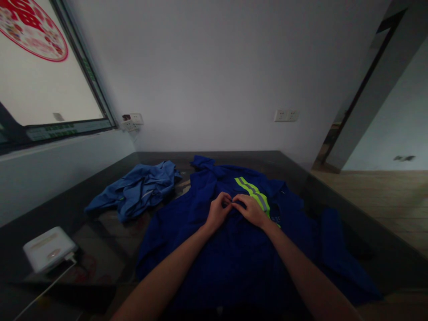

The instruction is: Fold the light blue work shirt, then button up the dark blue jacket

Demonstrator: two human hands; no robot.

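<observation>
On the counter, left hand and right hand each pinch the blue jacket, grip closed; the pinched detail is indistinct, the jacket's near edge lost in shadow.

A deep-blue jacket with a yellow-green reflective stripe lies spread out, apparently front up.

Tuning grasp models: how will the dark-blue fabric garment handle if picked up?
The dark-blue fabric garment likely sags floppily, given its loose folds. Spread wide across the dark glossy table, it would probably trail if pinched at one spot.
</observation>
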